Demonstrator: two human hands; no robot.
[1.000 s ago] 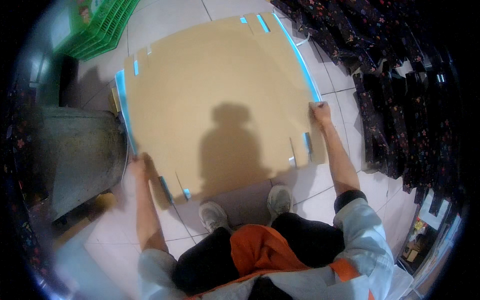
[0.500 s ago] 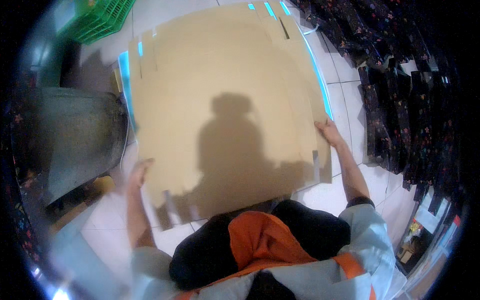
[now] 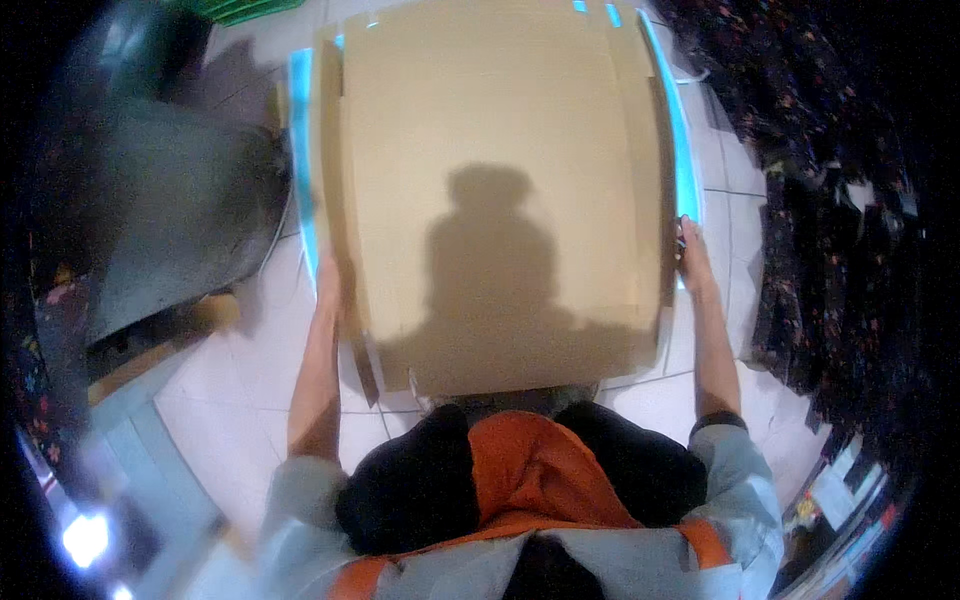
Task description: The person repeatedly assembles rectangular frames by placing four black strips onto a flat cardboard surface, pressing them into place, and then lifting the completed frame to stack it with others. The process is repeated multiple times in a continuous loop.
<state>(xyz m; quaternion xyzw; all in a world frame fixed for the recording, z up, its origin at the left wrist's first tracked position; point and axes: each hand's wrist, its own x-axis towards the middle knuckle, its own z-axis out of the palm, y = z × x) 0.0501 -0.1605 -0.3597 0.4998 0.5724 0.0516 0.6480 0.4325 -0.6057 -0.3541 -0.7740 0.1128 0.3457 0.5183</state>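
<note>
A large brown cardboard sheet with slotted flaps spreads out in front of me, and its near edge lies just ahead of my knees. Along its left side a narrow flap stands at an angle to the main panel. My left hand is closed at that left edge, its fingers blurred and partly lost against the board. At the right edge my right hand is closed with curled fingers. Bright blue-white strips show past both sides of the cardboard. My shadow falls across the panel.
Pale floor tiles surround the cardboard. A dark grey rounded object stands at the left, with a green plastic crate beyond it. Dark flower-patterned fabric is piled along the right. Assorted items lie at lower right.
The cardboard has turned straighter and lies farther right in view. Its side flaps now bend away from the main panel. My left hand has moved forward and right; the right hand has shifted slightly right.
</note>
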